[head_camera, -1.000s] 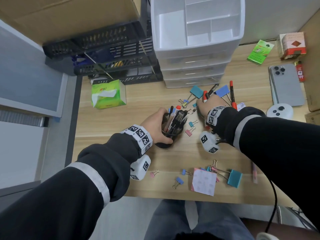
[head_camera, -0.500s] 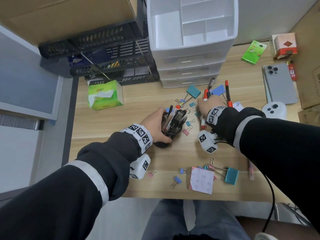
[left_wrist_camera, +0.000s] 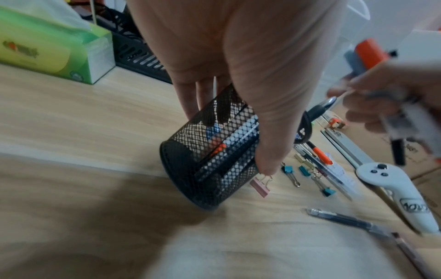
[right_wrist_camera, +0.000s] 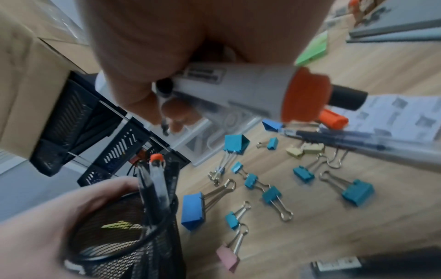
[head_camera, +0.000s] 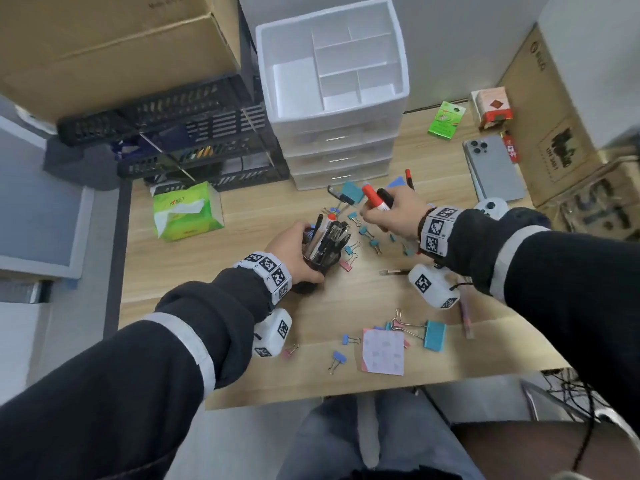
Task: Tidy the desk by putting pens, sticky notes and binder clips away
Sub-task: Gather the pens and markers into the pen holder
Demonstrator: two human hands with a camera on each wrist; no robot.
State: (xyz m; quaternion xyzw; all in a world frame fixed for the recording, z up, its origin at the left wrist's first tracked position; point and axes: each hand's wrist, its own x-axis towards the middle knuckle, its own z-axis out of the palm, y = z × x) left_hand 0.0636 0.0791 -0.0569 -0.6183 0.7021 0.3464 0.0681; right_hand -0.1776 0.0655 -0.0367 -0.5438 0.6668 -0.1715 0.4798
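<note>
**Markers in one hand, mesh cup in the other**

We see the left hand (head_camera: 292, 249) wrapped around a black mesh pen holder (left_wrist_camera: 210, 164), thumb on one side and fingers on the other, tilting it so that its base edge rests on the wooden tabletop (head_camera: 242, 289). Several pens (head_camera: 327, 237) already stand inside it. The right hand (head_camera: 393, 216) is raised above the tabletop just right of the holder, its grip closed around a red-capped marker (head_camera: 372, 199) and a black-capped marker (head_camera: 385, 199), caps pointing up and away from us; the right wrist view also shows a thin pen among the fingers.

Below and between the hands, small teal binder clips (right_wrist_camera: 272, 194) lie scattered on the tabletop, with a pink binder clip (head_camera: 346, 265) touching the holder's base. A larger teal clip (head_camera: 434, 334) and a pad of pink sticky notes (head_camera: 382, 351) sit near the front edge, with small blue clips (head_camera: 339, 356) beside them. A red pen (head_camera: 409, 178) lies behind the right hand.

A white drawer organizer (head_camera: 332, 98) stands at the back, a green tissue box (head_camera: 187, 216) to the left, and a phone (head_camera: 493, 168) face down to the right.
</note>
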